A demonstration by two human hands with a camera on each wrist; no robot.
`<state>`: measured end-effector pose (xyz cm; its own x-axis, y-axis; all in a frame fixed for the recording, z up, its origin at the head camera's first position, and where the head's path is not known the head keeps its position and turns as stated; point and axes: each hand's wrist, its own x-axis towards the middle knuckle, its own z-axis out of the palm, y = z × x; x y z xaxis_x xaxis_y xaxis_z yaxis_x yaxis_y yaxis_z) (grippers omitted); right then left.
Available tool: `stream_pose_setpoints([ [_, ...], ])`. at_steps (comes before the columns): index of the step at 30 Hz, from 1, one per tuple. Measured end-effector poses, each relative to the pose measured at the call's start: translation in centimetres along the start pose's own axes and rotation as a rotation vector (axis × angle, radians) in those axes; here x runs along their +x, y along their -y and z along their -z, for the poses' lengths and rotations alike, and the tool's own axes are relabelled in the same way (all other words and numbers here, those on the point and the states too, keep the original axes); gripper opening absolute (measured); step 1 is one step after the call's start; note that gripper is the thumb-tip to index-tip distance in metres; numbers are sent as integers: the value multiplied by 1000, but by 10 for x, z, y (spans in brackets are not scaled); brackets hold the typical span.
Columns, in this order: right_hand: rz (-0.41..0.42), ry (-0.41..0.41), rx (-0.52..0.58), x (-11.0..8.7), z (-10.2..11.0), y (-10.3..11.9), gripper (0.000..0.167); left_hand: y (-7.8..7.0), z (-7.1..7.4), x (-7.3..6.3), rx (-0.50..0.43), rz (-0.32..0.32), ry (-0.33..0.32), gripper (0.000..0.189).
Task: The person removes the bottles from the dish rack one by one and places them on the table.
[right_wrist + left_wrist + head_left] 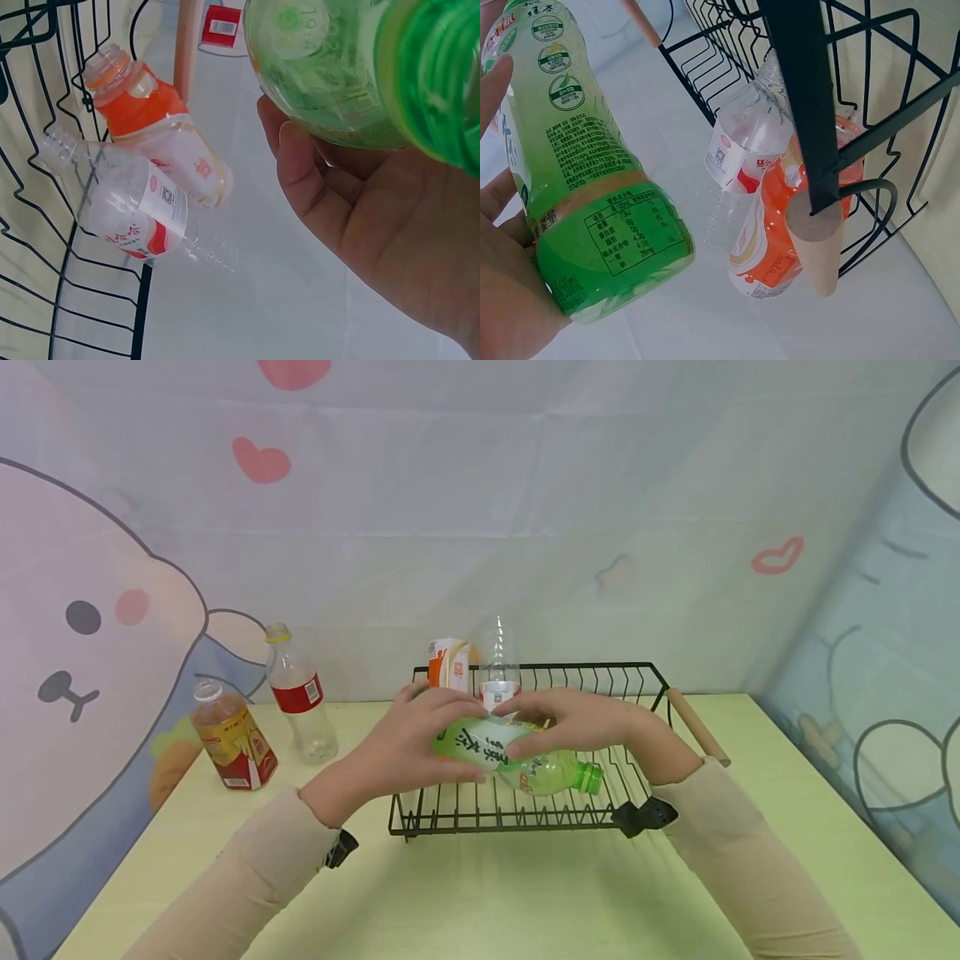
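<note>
Gripping a green bottle [480, 745], my left hand [408, 739] and right hand [581, 718] partly hide a wire rack [525, 829]; two bottles [301, 694] stand on the counter [495, 902], cartoon backdrop [420, 510] behind.

Table [555, 893]: pale yellow-green and smooth, its far edge at 12 o'clock
Wire rack [502, 831]: black, standing at 12 o'clock on the tabletop, with a wooden handle [697, 727] on its 3 o'clock side
Red-label bottle [300, 693]: clear, upright at 10 o'clock, a yellow ring at its neck
Yellow-and-red-label bottle [235, 743]: shorter, upright between 9 and 10 o'clock, the red-label bottle near it toward 2 o'clock
</note>
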<state>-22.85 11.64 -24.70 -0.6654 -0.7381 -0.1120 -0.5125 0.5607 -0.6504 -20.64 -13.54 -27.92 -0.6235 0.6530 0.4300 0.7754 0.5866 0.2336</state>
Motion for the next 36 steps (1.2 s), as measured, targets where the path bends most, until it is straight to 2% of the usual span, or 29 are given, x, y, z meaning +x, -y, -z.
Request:
stream_pose_setpoints([
  [10,-14,22,27,1,-1,-1,62,-1,-3,-2,43,14,26,64],
  [20,7,55,71,4,-1,-3,61,2,-7,-3,50,-2,3,62],
  [27,-22,59,64,6,1,0,61,4,-7,-4,48,10,-3,62],
  [33,-48,75,173,5,7,4,59,8,-6,-5,12,18,-36,64],
  [36,-60,48,213,4,10,4,56,11,-5,-5,-6,19,-62,63],
])
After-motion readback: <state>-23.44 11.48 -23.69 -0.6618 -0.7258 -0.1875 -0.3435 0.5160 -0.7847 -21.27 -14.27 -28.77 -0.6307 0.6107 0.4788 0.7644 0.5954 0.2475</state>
